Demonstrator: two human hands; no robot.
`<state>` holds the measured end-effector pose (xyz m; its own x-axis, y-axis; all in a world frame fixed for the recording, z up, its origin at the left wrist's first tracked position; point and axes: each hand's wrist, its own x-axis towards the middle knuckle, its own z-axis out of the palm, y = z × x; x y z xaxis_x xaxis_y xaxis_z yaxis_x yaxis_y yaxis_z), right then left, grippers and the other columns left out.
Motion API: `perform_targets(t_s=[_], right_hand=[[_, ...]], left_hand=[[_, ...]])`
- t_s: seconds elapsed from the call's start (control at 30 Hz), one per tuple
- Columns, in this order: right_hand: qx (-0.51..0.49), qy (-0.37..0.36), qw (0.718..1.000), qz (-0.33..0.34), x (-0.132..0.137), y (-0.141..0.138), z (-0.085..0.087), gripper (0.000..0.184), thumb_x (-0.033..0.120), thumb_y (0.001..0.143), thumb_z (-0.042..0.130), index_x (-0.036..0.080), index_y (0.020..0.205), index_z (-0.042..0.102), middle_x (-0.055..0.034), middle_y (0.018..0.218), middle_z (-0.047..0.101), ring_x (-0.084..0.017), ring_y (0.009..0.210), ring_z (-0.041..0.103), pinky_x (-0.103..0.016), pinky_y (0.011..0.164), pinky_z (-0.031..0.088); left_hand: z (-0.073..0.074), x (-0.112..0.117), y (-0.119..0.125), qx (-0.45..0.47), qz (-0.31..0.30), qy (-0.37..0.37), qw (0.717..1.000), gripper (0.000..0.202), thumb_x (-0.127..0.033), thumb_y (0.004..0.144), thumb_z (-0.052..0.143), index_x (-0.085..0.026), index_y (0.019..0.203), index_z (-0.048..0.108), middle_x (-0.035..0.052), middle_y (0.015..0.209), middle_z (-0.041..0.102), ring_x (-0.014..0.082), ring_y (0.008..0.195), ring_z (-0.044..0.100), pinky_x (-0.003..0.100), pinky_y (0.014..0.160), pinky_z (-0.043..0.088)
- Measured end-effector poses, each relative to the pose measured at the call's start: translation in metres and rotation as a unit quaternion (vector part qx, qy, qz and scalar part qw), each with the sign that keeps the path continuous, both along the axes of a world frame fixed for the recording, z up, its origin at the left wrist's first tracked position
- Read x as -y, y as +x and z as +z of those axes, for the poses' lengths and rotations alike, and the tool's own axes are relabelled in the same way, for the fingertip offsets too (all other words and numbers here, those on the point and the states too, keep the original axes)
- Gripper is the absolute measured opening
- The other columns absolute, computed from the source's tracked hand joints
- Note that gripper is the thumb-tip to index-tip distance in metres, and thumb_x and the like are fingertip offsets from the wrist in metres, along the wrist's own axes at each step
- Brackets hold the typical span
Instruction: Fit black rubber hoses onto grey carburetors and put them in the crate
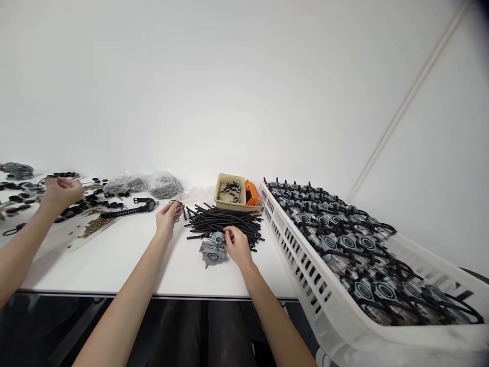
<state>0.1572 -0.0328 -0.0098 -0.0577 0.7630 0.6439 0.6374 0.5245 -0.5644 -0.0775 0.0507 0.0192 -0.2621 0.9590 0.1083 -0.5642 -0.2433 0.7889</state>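
My left hand point(167, 220) is raised over the worktop point(187, 275), thumb and fingers pinched together on a thin black loop point(182, 204). My right hand point(237, 244) is at the right edge of the carburetor point(213, 254), its fingertips close together; I cannot tell whether they clamp anything. The carburetor lies on the worktop in front of me, between my two hands and at the near edge of a loose heap of black hoses point(225, 219).

Behind the heap stands a beige tray point(232, 206) with a few small elbows point(231, 188) in it, and an orange basket point(252, 189) just to its right. On my right is a white crate point(324, 300) with rows of carburetors that have black hoses on them. On my left lie a black watch point(152, 205), clear bags point(164, 184) of grey parts against the wall, and a spread of brass bits point(95, 224). Farther left, a co-worker's hand point(64, 192) is above scattered black rings point(71, 211).
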Motion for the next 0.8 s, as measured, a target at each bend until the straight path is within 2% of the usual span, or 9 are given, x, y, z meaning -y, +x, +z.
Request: perform_targets(t_s=[0.13,0.27,0.4,0.57,0.8], right_hand=[[0.005,-0.007,1.0,-0.001,0.001,0.001,0.001,0.022,0.019,0.088,0.04,0.02,0.094,0.061,-0.0055,0.092,0.066,-0.017,0.078,0.06,-0.026,0.068,0.046],[0.003,0.0,1.0,-0.005,0.001,0.001,0.001,0.022,0.019,0.087,0.04,0.02,0.093,0.061,-0.0055,0.092,0.066,-0.016,0.077,0.06,-0.026,0.067,0.046],[0.0,0.009,1.0,-0.008,0.001,0.0,0.001,0.023,0.018,0.086,0.041,0.02,0.093,0.063,-0.0055,0.09,0.067,-0.017,0.076,0.061,-0.026,0.067,0.046],[0.0,0.005,1.0,-0.01,0.001,0.0,0.001,0.023,0.018,0.087,0.04,0.02,0.094,0.062,-0.0051,0.09,0.067,-0.016,0.076,0.061,-0.026,0.067,0.047],[-0.001,0.007,1.0,-0.014,0.001,0.0,0.002,0.024,0.018,0.086,0.04,0.021,0.095,0.063,-0.0051,0.09,0.067,-0.017,0.079,0.062,-0.027,0.068,0.047]], left_hand=[[0.004,0.002,0.002,0.016,-0.015,-0.031,0.999,0.015,-0.03,0.079,0.058,-0.026,0.094,0.058,0.002,0.09,0.071,0.026,0.108,0.06,0.044,0.089,0.053],[0.007,0.006,0.007,0.035,-0.013,-0.008,0.999,0.02,-0.025,0.077,0.06,-0.027,0.096,0.059,0.0035,0.095,0.07,0.0273,0.114,0.056,0.045,0.094,0.05],[0.007,0.009,0.011,0.039,-0.022,0.01,0.999,0.019,-0.025,0.077,0.061,-0.027,0.096,0.059,0.0042,0.095,0.07,0.0288,0.114,0.056,0.048,0.093,0.05],[0.006,0.009,0.012,0.011,-0.065,-0.021,0.998,0.015,-0.028,0.078,0.062,-0.026,0.093,0.061,0.0036,0.083,0.07,0.0259,0.1,0.064,0.043,0.083,0.055],[0.009,0.019,0.018,-0.038,-0.152,-0.027,0.987,0.027,-0.024,0.062,0.077,-0.018,0.085,0.065,0.0075,0.074,0.069,0.0252,0.077,0.068,0.034,0.063,0.057]])
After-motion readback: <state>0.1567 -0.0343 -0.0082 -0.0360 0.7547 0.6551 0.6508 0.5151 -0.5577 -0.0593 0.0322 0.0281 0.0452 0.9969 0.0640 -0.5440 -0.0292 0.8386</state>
